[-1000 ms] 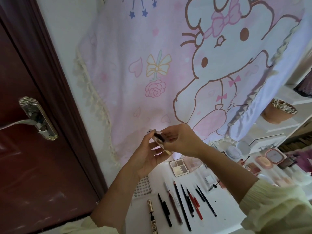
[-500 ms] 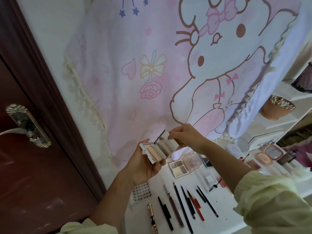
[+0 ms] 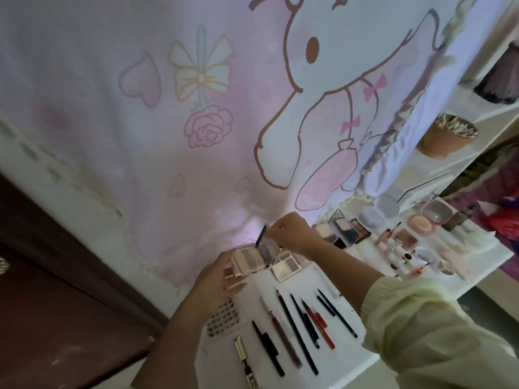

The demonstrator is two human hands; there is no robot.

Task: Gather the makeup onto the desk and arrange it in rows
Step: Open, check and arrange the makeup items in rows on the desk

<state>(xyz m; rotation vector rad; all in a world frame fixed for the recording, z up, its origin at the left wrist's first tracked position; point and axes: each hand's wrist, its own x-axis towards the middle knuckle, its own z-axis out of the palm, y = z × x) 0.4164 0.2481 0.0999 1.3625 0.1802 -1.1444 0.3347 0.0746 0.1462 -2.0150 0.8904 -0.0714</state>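
An opened small palette (image 3: 248,258) with beige pans is held just above the far left of the white desk (image 3: 345,363). My left hand (image 3: 217,279) grips its base from below. My right hand (image 3: 289,231) pinches the top edge of its mirrored lid. Another open palette (image 3: 286,266) lies on the desk right beside it. A row of pencils and liners (image 3: 297,327) lies nearer me, with a gold mascara tube (image 3: 244,357) at its left end. More palettes (image 3: 341,230) and compacts (image 3: 421,224) are lined up toward the right.
A cartoon fabric (image 3: 224,108) hangs behind the desk. A dark wooden door (image 3: 56,304) stands at left. White shelves at right carry a brown pot of cotton swabs (image 3: 446,136). A perforated pad (image 3: 223,318) lies at the desk's left edge.
The palette was shut one second ago; my right hand lifted its lid open. Both hands have lowered it toward the desk, and my view has tilted down and right.
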